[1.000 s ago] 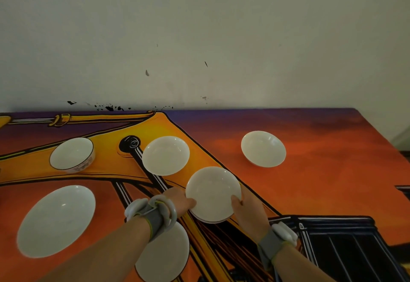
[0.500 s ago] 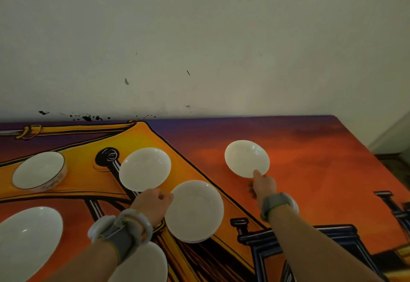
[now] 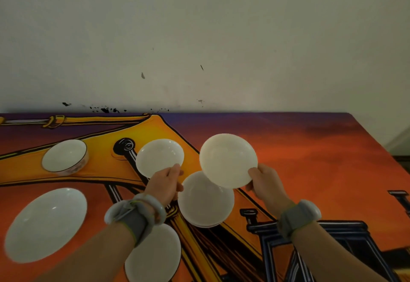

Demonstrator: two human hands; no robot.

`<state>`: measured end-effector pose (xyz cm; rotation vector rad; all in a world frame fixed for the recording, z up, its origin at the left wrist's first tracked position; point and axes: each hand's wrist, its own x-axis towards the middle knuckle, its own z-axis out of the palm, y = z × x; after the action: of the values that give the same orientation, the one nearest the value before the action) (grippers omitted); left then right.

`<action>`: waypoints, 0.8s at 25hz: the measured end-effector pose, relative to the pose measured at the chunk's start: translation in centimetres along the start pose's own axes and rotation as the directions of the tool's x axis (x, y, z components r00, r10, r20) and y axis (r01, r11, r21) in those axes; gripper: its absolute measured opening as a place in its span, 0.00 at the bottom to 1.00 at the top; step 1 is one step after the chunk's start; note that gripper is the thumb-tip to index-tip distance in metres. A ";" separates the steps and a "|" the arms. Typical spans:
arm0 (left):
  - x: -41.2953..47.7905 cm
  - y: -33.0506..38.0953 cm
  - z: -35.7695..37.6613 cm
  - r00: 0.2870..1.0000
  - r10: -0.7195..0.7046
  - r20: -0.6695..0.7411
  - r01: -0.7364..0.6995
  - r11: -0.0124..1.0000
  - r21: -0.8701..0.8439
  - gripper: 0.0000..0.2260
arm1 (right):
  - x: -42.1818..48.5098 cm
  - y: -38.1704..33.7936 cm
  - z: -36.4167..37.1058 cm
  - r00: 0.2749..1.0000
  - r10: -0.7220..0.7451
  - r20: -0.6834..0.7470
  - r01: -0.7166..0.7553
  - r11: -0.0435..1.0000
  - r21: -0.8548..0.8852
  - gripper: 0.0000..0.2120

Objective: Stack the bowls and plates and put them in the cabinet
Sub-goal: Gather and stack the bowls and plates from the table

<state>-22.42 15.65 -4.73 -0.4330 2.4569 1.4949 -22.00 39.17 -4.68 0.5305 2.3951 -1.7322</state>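
Right hand (image 3: 265, 182) pinches a small bowl (image 3: 228, 159) by its rim, up over the little pile (image 3: 205, 206). Left hand (image 3: 164, 184) pinches the edge of a second bowl (image 3: 159, 157). Stacking looks only begun: big plate (image 3: 46, 224), near plate (image 3: 155, 259) and patterned bowl (image 3: 64, 156) wait. No cabinet shows.

On my feed I count six white dishes or piles: one patterned-rim bowl (image 3: 65, 157), two single shallow bowls, namely the left shallow bowl (image 3: 158, 156) and the raised bowl (image 3: 228, 159), one centre stack (image 3: 205, 202), and two plates, the large plate (image 3: 45, 224) and the near plate (image 3: 155, 257). The centre stack shows at least two rims at its near edge — I cannot tell the exact number. I also see two hands, the left hand (image 3: 165, 185) and the right hand (image 3: 266, 182), two grey straps, the left wrist strap (image 3: 133, 220) and the right wrist strap (image 3: 291, 218), and one pale bangle (image 3: 155, 203).
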 end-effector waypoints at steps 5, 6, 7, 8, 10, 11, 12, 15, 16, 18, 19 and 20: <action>-0.6 -1.2 0.7 0.994 0.093 0.049 -0.099 0.988 0.123 0.13 | -2.6 0.8 2.3 0.973 -0.117 0.200 0.149 0.977 -0.152 0.13; -0.6 -1.8 0.8 0.993 0.106 0.060 -0.116 0.971 0.208 0.12 | -2.8 1.2 2.6 0.968 -0.111 0.225 0.153 0.972 -0.176 0.14; -0.5 -2.4 0.8 0.992 0.106 0.067 -0.121 0.954 0.275 0.12 | -2.8 1.7 2.9 0.965 -0.101 0.241 0.149 0.970 -0.192 0.15; -0.5 -2.9 0.9 0.992 0.100 0.074 -0.118 0.943 0.311 0.11 | -2.8 2.1 3.2 0.963 -0.094 0.251 0.146 0.969 -0.199 0.17; -0.7 -3.2 1.2 0.993 0.093 0.079 -0.114 0.938 0.327 0.11 | -2.6 2.6 3.4 0.964 -0.088 0.252 0.141 0.969 -0.202 0.19; -0.8 -3.2 1.3 0.992 0.102 0.078 -0.121 0.939 0.323 0.12 | -2.5 2.9 3.5 0.965 -0.093 0.247 0.146 0.967 -0.207 0.21; -0.9 -3.2 1.5 0.990 0.116 0.078 -0.135 0.939 0.317 0.15 | -2.4 3.1 3.5 0.965 -0.101 0.240 0.154 0.964 -0.215 0.22; -0.7 -3.4 1.9 0.988 0.136 0.075 -0.153 0.936 0.316 0.19 | -2.2 3.5 3.6 0.963 -0.114 0.245 0.172 0.958 -0.230 0.22; -0.6 -3.6 2.0 0.989 0.129 0.074 -0.146 0.937 0.319 0.19 | -2.2 3.6 3.6 0.961 -0.117 0.251 0.177 0.957 -0.230 0.22; -0.4 -4.0 2.1 0.991 0.114 0.070 -0.130 0.937 0.325 0.20 | -2.2 3.8 3.7 0.962 -0.108 0.252 0.169 0.957 -0.236 0.22; -0.3 -4.1 2.2 0.991 0.113 0.068 -0.129 0.936 0.328 0.20 | -2.1 3.9 3.7 0.964 -0.095 0.250 0.158 0.957 -0.243 0.21; -0.3 -4.1 2.2 0.991 0.114 0.070 -0.131 0.936 0.327 0.19 | -2.1 3.8 3.8 0.964 -0.088 0.249 0.151 0.957 -0.247 0.21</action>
<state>-20.54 15.80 -9.01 -0.1776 2.6674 1.0830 -19.04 36.25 -8.68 0.1356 2.4706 -1.3912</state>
